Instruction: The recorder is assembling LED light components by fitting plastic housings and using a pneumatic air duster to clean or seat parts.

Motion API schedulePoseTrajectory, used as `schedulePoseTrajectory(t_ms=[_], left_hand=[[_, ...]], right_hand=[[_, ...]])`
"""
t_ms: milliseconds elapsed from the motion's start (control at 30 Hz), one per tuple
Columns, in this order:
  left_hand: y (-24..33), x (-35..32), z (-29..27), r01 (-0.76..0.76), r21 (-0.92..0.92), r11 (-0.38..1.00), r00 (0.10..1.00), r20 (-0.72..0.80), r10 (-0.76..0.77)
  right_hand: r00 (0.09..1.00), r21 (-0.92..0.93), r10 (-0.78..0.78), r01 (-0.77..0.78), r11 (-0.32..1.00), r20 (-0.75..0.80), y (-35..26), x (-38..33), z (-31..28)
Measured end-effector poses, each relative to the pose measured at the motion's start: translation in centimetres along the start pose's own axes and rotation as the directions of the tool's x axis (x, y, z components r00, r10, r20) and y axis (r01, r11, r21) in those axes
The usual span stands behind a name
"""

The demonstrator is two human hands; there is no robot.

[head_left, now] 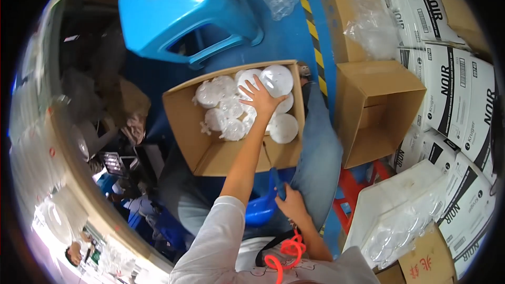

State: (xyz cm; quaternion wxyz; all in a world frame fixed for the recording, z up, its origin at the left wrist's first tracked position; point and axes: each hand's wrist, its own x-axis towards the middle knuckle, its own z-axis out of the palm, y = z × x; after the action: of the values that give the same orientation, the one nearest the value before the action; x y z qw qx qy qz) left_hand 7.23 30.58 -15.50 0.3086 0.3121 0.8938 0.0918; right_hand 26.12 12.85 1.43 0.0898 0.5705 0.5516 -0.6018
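While my right hand [291,203] grips a blue tool handle [278,183] at my knee, my left hand [261,98] spreads open on the white discs [277,80] in the cardboard box's [184,126] far right corner.

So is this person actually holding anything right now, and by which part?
The left hand lies spread on the white round pieces in the cardboard box; no grip is visible. The right hand touches a blue object; whether it grips cannot be told.

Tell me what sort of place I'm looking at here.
Probably a packing or warehouse floor: an open carton of white round discs, stacked printed boxes, and hazard-striped tape on the blue floor.
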Motion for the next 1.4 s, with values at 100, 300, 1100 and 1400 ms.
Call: schedulePoseTrajectory(t_ms=[100,300,1100,1400], left_hand=[[1.6,3.0,4.7,0.02,0.068,0.997,0.99,0.138,-0.029],[1.0,5.6,9.3,-0.075,0.098,0.992,0.983,0.176,0.057],[-18.5,-8.3,-12.3,0.527,-0.794,-0.301,0.837,0.424,0.346],[-22.6,-14.1,-14.3,0.388,-0.726,-0.568,0.9,0.167,0.402]], right_hand=[[1.0,0.026,0.018,-0.018,1.0,0.013,-0.6,0.8,-0.3],[0.995,0.119,0.095,-0.099,0.988,0.039,-1.2,2.5,-0.9],[0.931,0.055,-0.301,0.296,0.954,0.208,-6.2,-4.5,-2.6],[0.901,-0.158,-0.337,0.387,0.908,0.272,-8.8,-6.7,-0.1]])
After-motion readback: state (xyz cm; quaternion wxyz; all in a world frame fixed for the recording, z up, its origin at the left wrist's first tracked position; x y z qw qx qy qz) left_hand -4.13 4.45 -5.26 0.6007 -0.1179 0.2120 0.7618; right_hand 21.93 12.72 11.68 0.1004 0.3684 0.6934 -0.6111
